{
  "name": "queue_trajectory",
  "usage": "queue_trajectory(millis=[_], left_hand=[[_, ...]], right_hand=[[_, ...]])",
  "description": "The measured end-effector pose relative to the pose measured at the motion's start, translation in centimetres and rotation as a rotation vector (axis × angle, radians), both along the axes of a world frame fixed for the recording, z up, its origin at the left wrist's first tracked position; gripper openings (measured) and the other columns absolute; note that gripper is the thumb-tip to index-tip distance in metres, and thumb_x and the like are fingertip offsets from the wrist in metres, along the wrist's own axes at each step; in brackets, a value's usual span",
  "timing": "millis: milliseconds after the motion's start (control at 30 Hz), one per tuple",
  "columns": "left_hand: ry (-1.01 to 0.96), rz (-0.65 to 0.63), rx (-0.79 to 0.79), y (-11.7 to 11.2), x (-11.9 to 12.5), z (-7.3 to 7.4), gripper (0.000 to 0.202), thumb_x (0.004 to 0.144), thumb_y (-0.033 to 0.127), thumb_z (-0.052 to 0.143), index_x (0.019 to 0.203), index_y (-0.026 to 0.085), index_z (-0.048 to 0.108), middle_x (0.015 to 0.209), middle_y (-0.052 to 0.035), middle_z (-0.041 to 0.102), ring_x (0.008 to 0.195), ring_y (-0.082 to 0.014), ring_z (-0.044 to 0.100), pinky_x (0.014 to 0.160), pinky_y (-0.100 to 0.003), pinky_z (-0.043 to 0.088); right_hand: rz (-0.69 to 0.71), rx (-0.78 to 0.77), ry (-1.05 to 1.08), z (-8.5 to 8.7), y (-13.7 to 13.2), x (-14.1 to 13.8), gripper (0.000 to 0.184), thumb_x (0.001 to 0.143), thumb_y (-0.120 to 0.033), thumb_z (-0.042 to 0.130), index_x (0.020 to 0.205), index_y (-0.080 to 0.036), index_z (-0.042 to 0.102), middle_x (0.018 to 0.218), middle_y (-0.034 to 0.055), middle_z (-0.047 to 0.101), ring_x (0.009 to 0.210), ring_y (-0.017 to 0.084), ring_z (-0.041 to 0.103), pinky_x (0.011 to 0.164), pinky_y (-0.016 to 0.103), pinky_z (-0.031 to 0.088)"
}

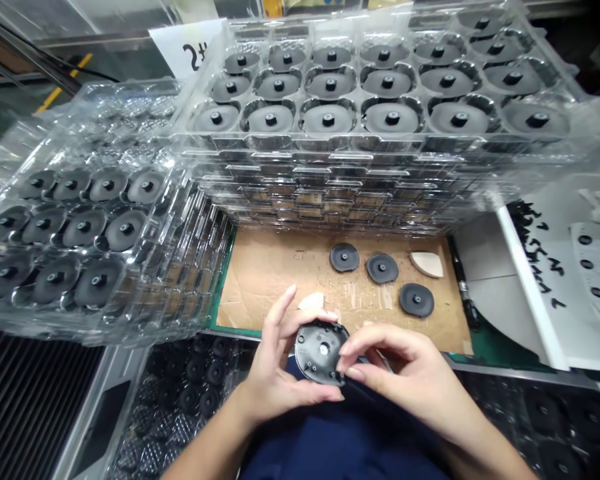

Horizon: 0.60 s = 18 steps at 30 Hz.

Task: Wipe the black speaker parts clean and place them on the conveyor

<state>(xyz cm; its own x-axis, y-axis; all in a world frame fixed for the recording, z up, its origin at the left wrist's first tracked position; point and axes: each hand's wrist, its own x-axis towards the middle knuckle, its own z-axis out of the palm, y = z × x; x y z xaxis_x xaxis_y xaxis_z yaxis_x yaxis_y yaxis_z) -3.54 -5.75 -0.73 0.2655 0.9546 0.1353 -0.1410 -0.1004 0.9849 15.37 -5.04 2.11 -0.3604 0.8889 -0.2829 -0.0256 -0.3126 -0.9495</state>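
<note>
A round black plastic disc [320, 352] with a white centre hole is held up between both hands, its underside facing me. My left hand [280, 363] grips its left rim with thumb and fingers, index finger raised. My right hand [400, 370] pinches the disc's right edge with its fingertips. Three similar black discs [344, 257] [382, 268] [417, 299] lie on a brown cardboard sheet [265, 280] just beyond my hands. A small pale piece [312, 302] rests near my left fingers.
Stacks of clear plastic trays [330, 180] filled with black discs stand behind the cardboard, and another stack [70, 233] stands at the left. A beige wedge [427, 264] and a black marker [463, 283] lie at the right. White handwritten sheets [555, 267] sit far right. More trays sit below the table edge.
</note>
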Motion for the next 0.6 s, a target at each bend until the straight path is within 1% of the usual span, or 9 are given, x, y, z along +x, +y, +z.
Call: queue_trajectory(millis=[133, 200, 267, 367, 433, 600], left_hand=[[-0.027, -0.027, -0.07, -0.1, -0.1, 0.1, 0.101, 0.06, 0.037, 0.079, 0.142, 0.035, 0.021, 0.115, -0.0067, 0.065, 0.106, -0.0224, 0.061, 0.098, -0.041, 0.046], [-0.032, -0.041, -0.098, -0.1, -0.1, 0.1, 0.1, 0.06, 0.035, 0.08, 0.142, 0.037, 0.022, 0.116, -0.0047, 0.064, 0.107, -0.0207, 0.061, 0.099, -0.037, 0.045], [-0.024, -0.046, -0.106, -0.1, -0.2, 0.1, 0.1, 0.059, 0.033, 0.08, 0.141, 0.04, 0.022, 0.116, -0.0031, 0.064, 0.108, -0.0198, 0.06, 0.101, -0.037, 0.043], [-0.007, -0.075, -0.083, 0.0, -0.2, 0.0, 0.101, 0.059, 0.031, 0.081, 0.141, 0.042, 0.021, 0.116, -0.0021, 0.063, 0.108, -0.0199, 0.06, 0.104, -0.04, 0.04], [0.008, -0.082, -0.059, 0.0, -0.2, -0.1, 0.102, 0.06, 0.03, 0.081, 0.141, 0.041, 0.021, 0.116, -0.0025, 0.063, 0.109, -0.0202, 0.06, 0.104, -0.04, 0.04], [0.052, -0.057, 0.02, 0.0, -0.2, 0.0, 0.103, 0.059, 0.028, 0.081, 0.142, 0.038, 0.021, 0.117, -0.0038, 0.062, 0.11, -0.0198, 0.059, 0.102, -0.037, 0.043]], right_hand=[[0.093, -0.005, -0.008, 0.5, 0.6, 0.1, 0.007, 0.077, -0.025, 0.071, 0.084, -0.024, 0.071, 0.076, 0.0001, 0.07, 0.067, 0.014, 0.061, 0.062, 0.025, 0.044], [0.108, -0.018, 0.027, 0.7, 0.8, 0.2, 0.01, 0.076, -0.022, 0.071, 0.086, -0.025, 0.071, 0.077, -0.001, 0.07, 0.07, 0.014, 0.061, 0.064, 0.026, 0.043], [0.128, -0.012, 0.049, 0.9, 0.9, 0.2, 0.014, 0.074, -0.019, 0.072, 0.086, -0.026, 0.07, 0.078, -0.0026, 0.069, 0.073, 0.013, 0.06, 0.066, 0.025, 0.043], [0.152, 0.022, 0.032, 1.2, 1.0, 0.0, 0.021, 0.072, -0.011, 0.072, 0.085, -0.026, 0.07, 0.075, -0.0048, 0.065, 0.071, 0.01, 0.057, 0.067, 0.023, 0.042], [0.151, 0.027, 0.023, 1.3, 1.0, -0.1, 0.022, 0.071, -0.008, 0.071, 0.085, -0.026, 0.07, 0.072, -0.0057, 0.061, 0.069, 0.009, 0.056, 0.067, 0.021, 0.041], [0.144, -0.062, 0.063, 0.9, 0.9, -0.2, 0.026, 0.069, -0.004, 0.07, 0.083, -0.025, 0.07, 0.068, -0.007, 0.057, 0.065, 0.008, 0.054, 0.063, 0.019, 0.041]])
